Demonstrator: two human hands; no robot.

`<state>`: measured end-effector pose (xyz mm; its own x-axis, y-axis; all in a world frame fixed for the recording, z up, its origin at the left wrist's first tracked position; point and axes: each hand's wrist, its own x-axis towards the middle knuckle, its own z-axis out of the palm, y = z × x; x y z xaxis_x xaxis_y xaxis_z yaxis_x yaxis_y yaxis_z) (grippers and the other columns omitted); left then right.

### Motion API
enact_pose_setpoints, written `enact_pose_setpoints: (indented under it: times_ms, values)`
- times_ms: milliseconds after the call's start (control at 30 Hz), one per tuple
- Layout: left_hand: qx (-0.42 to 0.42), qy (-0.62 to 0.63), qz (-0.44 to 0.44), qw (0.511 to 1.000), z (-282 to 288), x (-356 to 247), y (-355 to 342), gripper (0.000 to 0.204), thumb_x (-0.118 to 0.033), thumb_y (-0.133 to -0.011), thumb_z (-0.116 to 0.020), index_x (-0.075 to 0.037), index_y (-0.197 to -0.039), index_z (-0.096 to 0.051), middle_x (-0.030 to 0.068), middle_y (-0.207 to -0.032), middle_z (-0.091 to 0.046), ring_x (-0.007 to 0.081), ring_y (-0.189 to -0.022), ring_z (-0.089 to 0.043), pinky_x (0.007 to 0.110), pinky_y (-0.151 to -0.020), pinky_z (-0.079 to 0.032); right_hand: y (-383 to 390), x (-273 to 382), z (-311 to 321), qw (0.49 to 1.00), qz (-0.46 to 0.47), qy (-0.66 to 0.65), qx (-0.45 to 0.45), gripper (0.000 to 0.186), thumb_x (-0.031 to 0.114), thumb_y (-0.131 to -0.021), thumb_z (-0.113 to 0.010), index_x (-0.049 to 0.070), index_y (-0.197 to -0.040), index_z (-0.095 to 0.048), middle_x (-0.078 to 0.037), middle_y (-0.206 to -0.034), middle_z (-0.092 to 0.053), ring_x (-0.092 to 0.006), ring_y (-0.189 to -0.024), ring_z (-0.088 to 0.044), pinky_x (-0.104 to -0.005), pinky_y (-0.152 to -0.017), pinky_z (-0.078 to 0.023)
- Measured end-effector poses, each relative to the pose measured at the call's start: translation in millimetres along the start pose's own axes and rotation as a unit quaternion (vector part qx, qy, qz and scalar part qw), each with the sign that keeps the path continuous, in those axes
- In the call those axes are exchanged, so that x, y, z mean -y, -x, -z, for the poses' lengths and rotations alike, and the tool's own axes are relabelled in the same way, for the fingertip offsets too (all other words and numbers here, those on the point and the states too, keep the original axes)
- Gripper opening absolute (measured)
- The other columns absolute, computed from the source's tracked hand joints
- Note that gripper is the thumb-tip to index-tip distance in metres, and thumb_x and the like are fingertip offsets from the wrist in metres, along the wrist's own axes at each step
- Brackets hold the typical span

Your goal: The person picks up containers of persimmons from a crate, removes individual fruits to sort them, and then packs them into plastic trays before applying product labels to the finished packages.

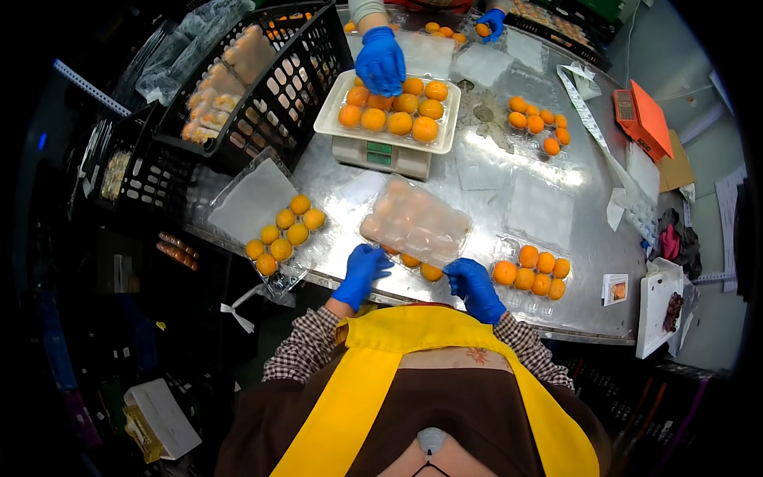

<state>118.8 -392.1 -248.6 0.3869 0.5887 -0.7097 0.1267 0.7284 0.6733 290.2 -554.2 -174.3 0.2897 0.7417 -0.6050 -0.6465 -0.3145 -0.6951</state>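
The clear plastic fruit box with its lid folded down [416,222] sits at the near edge of the shiny metal table [548,208], right in front of the person. The left hand in a blue glove [363,270] has its fingers curled on the box's near left corner. The right hand in a blue glove [474,285] grips the near right corner. Small orange fruits [421,267] peek out under the lid.

There is little room to slide the box. An open clear tray of orange fruits [284,234] lies just to the left, hanging a bit over the table edge. Another open tray of orange fruits [532,272] lies just to the right. Behind stands a white scale [383,153], where another person's blue-gloved hand [381,60] rests on more fruit, maybe pressing it. A black plastic crate [270,79] is far left.
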Motion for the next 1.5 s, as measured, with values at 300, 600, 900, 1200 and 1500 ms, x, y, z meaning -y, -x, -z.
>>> enact_pose_setpoints:
  times_ms: [300,600,900,1200,1500]
  values:
    - [0.07,-0.019,0.02,0.997,14.5,-10.6,-6.6,0.017,-0.012,-0.084,-0.052,0.004,-0.091,-0.048,0.0186,-0.081,-0.061,0.0273,-0.07,-0.064,0.034,-0.056,-0.055,-4.0,-13.2,-5.1,0.989,-0.069,-0.125,0.028,0.013,0.019,-0.079,-0.06,0.008,-0.084,-0.058,-0.001,-0.07,-0.055,-0.0101,-0.061,-0.051,-0.0216,-0.055,-0.042]
    - [0.081,-0.064,0.054,0.993,-0.3,2.8,13.8,0.021,-0.01,-0.084,-0.052,0.009,-0.093,-0.054,0.0173,-0.081,-0.062,0.0277,-0.071,-0.064,0.034,-0.059,-0.055,12.2,22.3,-8.7,0.984,-0.007,-0.175,0.006,0.015,0.022,-0.08,-0.061,0.008,-0.083,-0.059,0.002,-0.068,-0.054,-0.0081,-0.059,-0.048,-0.0206,-0.054,-0.039]
    - [0.047,-0.098,0.05,0.993,-4.8,7.9,9.1,0.018,-0.01,-0.084,-0.053,0.008,-0.086,-0.055,0.0171,-0.078,-0.062,0.0284,-0.068,-0.065,0.035,-0.058,-0.055,14.0,47.9,-22.3,0.955,0.032,-0.294,-0.03,0.009,0.017,-0.083,-0.057,0.008,-0.081,-0.057,0.003,-0.065,-0.05,-0.0062,-0.054,-0.044,-0.0182,-0.048,-0.035]
    - [0.125,-0.088,0.107,0.982,2.7,-4.5,14.6,0.026,-0.016,-0.086,-0.053,0.008,-0.098,-0.053,0.0163,-0.088,-0.063,0.0247,-0.079,-0.064,0.031,-0.068,-0.052,-8.2,69.5,34.0,0.88,-0.051,-0.466,0.078,0.018,0.024,-0.085,-0.055,0.006,-0.083,-0.054,0.002,-0.064,-0.049,-0.0082,-0.054,-0.047,-0.0204,-0.047,-0.039]
    - [0.14,-0.052,0.182,0.972,4.8,-1.0,43.8,0.026,-0.017,-0.086,-0.052,0.005,-0.099,-0.054,0.0146,-0.09,-0.063,0.0227,-0.079,-0.062,0.033,-0.072,-0.051,-15.8,72.9,51.9,0.897,-0.06,-0.424,0.113,0.027,0.03,-0.085,-0.055,0.003,-0.091,-0.056,0.0,-0.068,-0.053,-0.0082,-0.056,-0.049,-0.0191,-0.048,-0.041]
